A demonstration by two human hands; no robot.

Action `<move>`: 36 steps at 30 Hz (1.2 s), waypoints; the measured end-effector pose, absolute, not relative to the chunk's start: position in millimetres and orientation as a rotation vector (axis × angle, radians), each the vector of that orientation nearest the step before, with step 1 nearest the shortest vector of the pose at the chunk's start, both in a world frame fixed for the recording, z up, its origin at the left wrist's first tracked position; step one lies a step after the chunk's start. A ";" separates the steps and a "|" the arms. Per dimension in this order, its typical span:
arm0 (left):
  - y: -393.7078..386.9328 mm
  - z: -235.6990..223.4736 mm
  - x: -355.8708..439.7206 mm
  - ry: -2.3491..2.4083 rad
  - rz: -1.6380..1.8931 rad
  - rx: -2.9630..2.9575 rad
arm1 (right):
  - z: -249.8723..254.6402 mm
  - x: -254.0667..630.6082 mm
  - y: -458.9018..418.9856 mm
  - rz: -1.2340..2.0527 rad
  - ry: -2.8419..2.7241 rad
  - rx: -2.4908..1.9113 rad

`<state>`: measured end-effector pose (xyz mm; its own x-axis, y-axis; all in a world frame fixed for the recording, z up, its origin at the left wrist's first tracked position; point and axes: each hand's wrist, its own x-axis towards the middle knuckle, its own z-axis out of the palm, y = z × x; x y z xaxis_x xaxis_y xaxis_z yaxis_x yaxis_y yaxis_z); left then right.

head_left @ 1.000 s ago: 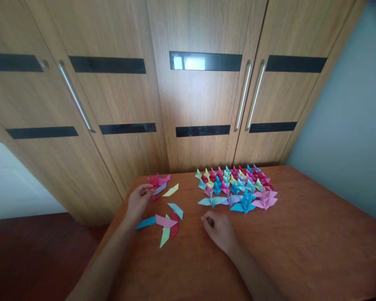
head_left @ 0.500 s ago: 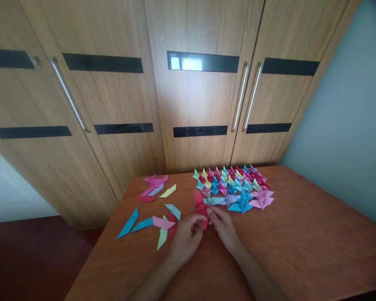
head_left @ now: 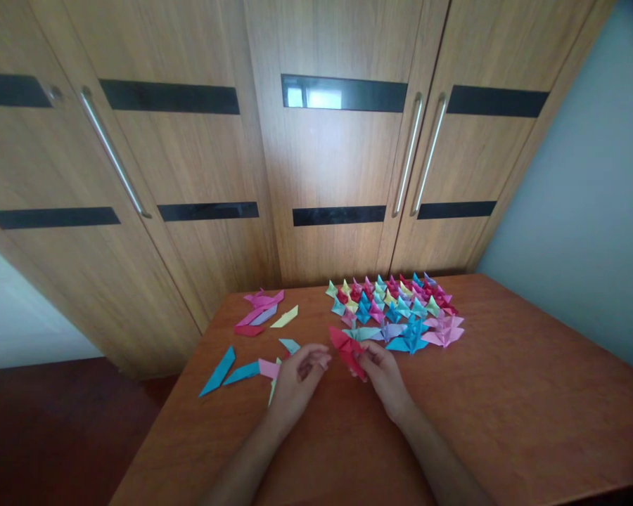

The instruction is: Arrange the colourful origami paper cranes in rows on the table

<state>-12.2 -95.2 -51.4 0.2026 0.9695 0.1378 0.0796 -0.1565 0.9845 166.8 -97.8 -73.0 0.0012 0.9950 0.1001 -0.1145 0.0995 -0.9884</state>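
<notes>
A red origami crane (head_left: 347,349) is pinched between the thumb and fingers of my right hand (head_left: 384,372), raised just above the table. My left hand (head_left: 298,379) is apart from it, a little to the left, with fingers loosely curved and nothing seen in them. Beneath and beside the left hand lie flat folded paper pieces: a pink piece (head_left: 269,368), a blue piece (head_left: 243,372) and a pale blue-green one (head_left: 290,345). The left hand partly hides this group. Just behind the red crane stands a pale green paper crane (head_left: 363,333).
Rows of small colourful paper cranes (head_left: 390,299) stand at the table's back. A larger blue crane (head_left: 411,336) and a pink crane (head_left: 444,330) are in front. Pink folded pieces (head_left: 261,302) lie back left on the brown table (head_left: 506,393). A wooden wardrobe (head_left: 337,161) rises behind.
My left hand has let go of the red crane and moved left, over the folded pieces. The crane has tilted in my right hand. The view has shifted slightly.
</notes>
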 end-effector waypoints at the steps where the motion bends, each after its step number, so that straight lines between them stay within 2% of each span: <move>1: -94.4 -48.9 -13.8 1.058 1.149 1.441 | -73.4 166.0 -98.0 1.202 -1.204 -1.051; 7: -94.0 -47.8 -13.7 1.063 1.098 1.518 | -71.7 164.8 -102.1 1.245 -1.350 -1.080; 20: -95.6 -56.9 -8.6 0.925 0.823 1.525 | -71.8 170.3 -103.9 1.313 -1.264 -1.053; 28: -97.9 -49.7 -12.5 0.856 0.860 1.247 | -70.8 170.8 -104.9 1.522 -1.056 -0.957; 36: -98.4 -52.4 -13.0 0.753 0.916 1.014 | -69.3 173.4 -104.1 1.571 -0.872 -0.849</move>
<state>-13.0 -98.4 -52.4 0.4283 0.8975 -0.1051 -0.2770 0.2410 0.9302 173.4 -104.1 -69.3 -0.1483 0.9862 -0.0732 -0.4594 -0.1342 -0.8780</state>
